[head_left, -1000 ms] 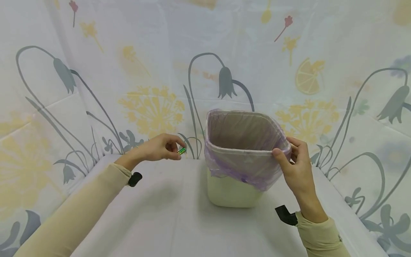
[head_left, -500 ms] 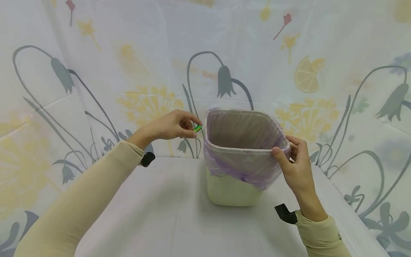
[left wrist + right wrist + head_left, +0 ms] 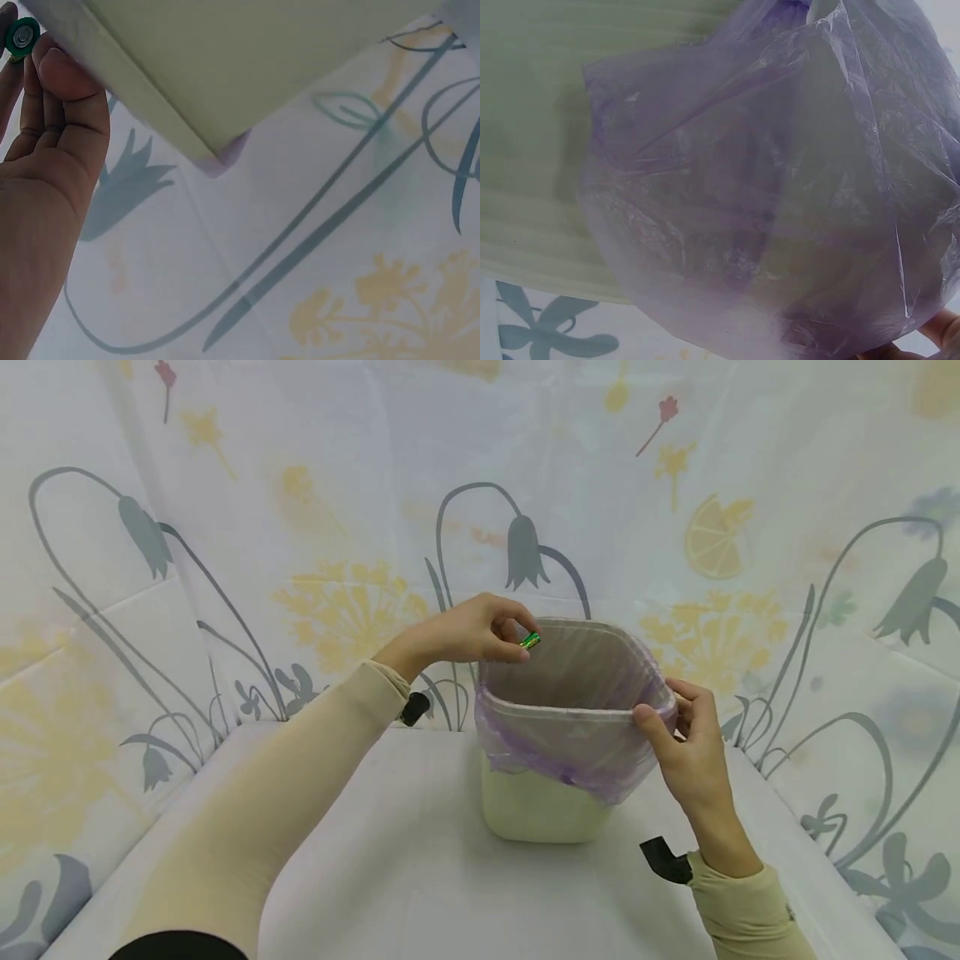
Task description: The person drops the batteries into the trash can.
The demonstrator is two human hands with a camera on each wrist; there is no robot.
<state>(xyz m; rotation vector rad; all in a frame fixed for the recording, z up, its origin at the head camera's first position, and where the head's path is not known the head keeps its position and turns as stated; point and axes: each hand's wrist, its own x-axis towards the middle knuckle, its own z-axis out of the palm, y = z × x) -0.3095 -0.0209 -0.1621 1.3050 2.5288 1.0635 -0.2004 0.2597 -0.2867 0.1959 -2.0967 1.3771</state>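
Between thumb and fingertips my left hand point(image 3: 480, 631) pinches a small green battery point(image 3: 530, 641), held over the left rim of a trash can. In the left wrist view the battery point(image 3: 23, 34) shows its round metal end. The pale green trash can point(image 3: 540, 810) stands upright, and a thin purple trash bag point(image 3: 555, 747) lines it and folds down over the rim. My right hand point(image 3: 693, 747) grips the can's right rim corner through the bag, thumb in front and fingers behind. The can's bottom inside is hidden.
A white cloth point(image 3: 405, 877) covers the table under the can. Behind and at both sides hangs a flower-printed curtain point(image 3: 360, 485). In the right wrist view the loose bag skirt point(image 3: 727, 187) hangs beside the can's wall.
My left hand has moved right and up with the battery, from beside the trash can to above its left rim. My right hand stays on the rim.
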